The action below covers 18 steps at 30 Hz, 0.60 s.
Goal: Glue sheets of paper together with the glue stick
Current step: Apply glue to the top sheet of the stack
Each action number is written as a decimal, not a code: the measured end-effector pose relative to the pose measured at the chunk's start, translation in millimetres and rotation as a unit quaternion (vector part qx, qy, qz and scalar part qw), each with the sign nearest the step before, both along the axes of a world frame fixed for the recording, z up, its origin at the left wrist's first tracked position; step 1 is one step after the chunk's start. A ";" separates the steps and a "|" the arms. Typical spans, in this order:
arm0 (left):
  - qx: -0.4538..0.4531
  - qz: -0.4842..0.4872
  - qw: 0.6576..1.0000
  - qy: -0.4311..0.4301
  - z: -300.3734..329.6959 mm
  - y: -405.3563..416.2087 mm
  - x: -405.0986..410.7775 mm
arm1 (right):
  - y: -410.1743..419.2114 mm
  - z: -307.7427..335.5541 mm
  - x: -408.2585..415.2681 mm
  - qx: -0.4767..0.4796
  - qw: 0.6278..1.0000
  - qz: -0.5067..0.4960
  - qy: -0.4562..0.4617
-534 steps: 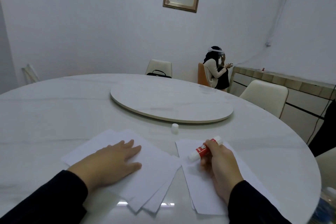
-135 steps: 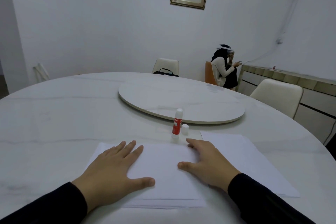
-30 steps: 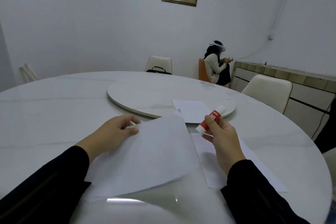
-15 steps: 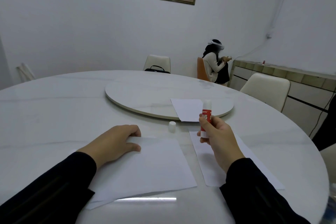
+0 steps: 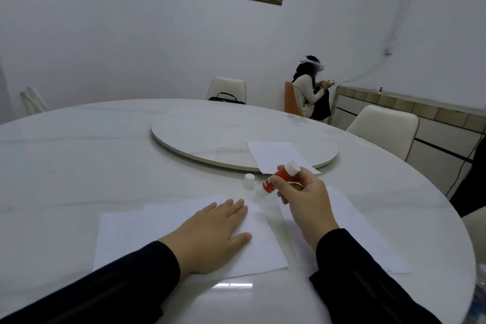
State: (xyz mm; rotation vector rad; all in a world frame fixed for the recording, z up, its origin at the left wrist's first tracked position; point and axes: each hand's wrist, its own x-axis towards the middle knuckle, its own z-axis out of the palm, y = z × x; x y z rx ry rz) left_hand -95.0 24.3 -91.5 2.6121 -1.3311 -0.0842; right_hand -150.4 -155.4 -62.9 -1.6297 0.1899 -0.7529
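Glue stick (image 5: 279,178), uncapped, sits tilted in the right hand (image 5: 306,198), fingers curled around its barrel, tip down at the far corner of the paper stack (image 5: 147,237). Left hand (image 5: 214,231) presses flat on that stack, fingers straight. Cap (image 5: 249,180) stands on the worktop (image 5: 79,166) just beyond.

Long black sleeves (image 5: 105,289) cover both arms to the wrists; each hand bare.

Private dining room: round marble table (image 5: 79,166) with turntable (image 5: 210,139).
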 end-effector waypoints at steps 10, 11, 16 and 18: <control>0.022 -0.002 1.000 -0.002 2.2 -1.5 -0.2 | 14.3 -7.9 16.4 -0.205 0.974 0.004 0.093; 0.025 -0.003 1.000 -0.002 2.4 -1.4 -0.5 | 15.4 -6.1 16.8 -0.216 0.971 0.004 0.102; 0.038 -0.001 0.999 0.005 4.1 -1.2 -1.4 | 19.4 2.8 6.7 -0.264 0.955 0.012 0.138; 0.041 -0.001 0.999 0.007 4.3 -1.3 -0.8 | 21.1 7.4 -2.9 -0.267 0.952 0.023 0.148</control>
